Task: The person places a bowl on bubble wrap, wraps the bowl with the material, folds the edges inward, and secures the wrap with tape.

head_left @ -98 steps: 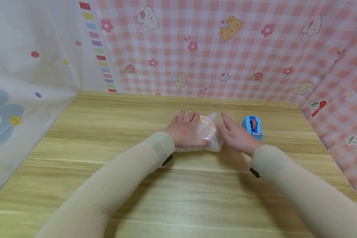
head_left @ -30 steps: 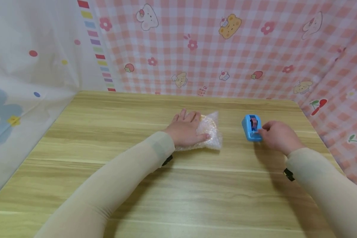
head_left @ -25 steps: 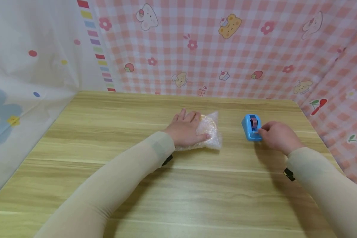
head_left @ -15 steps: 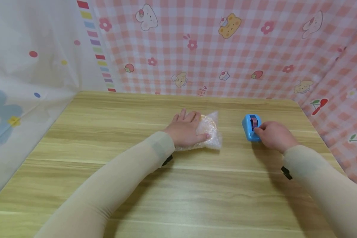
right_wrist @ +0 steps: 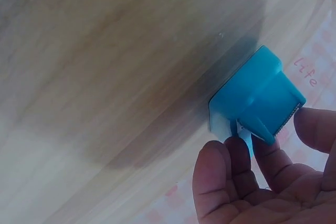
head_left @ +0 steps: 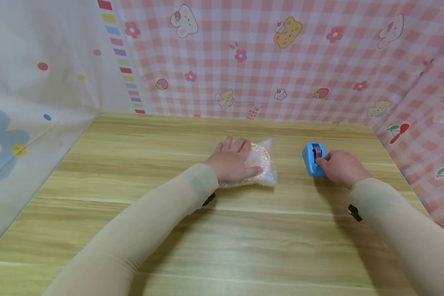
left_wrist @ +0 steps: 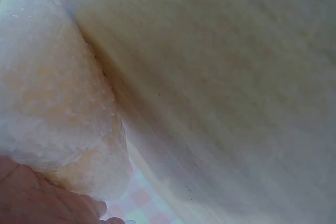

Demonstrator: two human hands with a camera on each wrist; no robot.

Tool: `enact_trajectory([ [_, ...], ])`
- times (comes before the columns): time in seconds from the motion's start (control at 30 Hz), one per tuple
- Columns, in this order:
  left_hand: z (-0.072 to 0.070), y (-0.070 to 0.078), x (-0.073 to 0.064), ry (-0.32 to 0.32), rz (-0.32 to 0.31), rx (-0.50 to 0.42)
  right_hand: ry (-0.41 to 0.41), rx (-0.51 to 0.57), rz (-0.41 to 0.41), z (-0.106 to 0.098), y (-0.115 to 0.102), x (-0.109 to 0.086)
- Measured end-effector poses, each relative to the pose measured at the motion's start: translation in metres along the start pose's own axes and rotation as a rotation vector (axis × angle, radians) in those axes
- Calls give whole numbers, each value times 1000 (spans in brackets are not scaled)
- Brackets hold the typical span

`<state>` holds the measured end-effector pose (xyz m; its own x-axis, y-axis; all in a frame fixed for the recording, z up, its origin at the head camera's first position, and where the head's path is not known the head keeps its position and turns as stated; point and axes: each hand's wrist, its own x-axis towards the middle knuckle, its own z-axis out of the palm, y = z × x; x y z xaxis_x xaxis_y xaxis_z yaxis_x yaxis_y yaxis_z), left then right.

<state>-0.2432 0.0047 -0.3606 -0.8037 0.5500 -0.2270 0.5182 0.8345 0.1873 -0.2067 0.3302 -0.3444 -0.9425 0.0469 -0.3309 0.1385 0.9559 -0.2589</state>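
Observation:
Left of the dispenser, a clear bubble-wrap parcel (head_left: 263, 166) with something yellowish inside lies on the table. My left hand (head_left: 232, 163) rests spread over it, covering its left part. In the left wrist view the parcel (left_wrist: 50, 87) shows its bubbled side above part of the hand (left_wrist: 42, 195). A small blue tape dispenser (head_left: 310, 158) holding a pinkish tape roll (head_left: 317, 153) stands to the right. My right hand (head_left: 342, 166) grips its front end. The right wrist view has the thumb at the serrated cutter of the dispenser (right_wrist: 252, 90), curled fingers at its side; no tape end is discernible.
The wood-grain table (head_left: 222, 246) carries both things. A pink checked cloth (head_left: 214, 49) hangs behind and along the right side. White printed sheeting (head_left: 59, 94) hangs on the left.
My right hand left the parcel's right side and went to the dispenser. Since half a second ago its thumb has stayed near the cutter. My left hand remains on the parcel.

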Motion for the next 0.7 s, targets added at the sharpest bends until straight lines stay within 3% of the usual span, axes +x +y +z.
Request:
enact_trajectory([
  [0.3, -2, 2, -2, -4, -10, -3, 26, 5, -12, 1, -1, 2],
  [0.7, -3, 3, -2, -14, -16, 2, 11, 25, 31, 0, -5, 2],
])
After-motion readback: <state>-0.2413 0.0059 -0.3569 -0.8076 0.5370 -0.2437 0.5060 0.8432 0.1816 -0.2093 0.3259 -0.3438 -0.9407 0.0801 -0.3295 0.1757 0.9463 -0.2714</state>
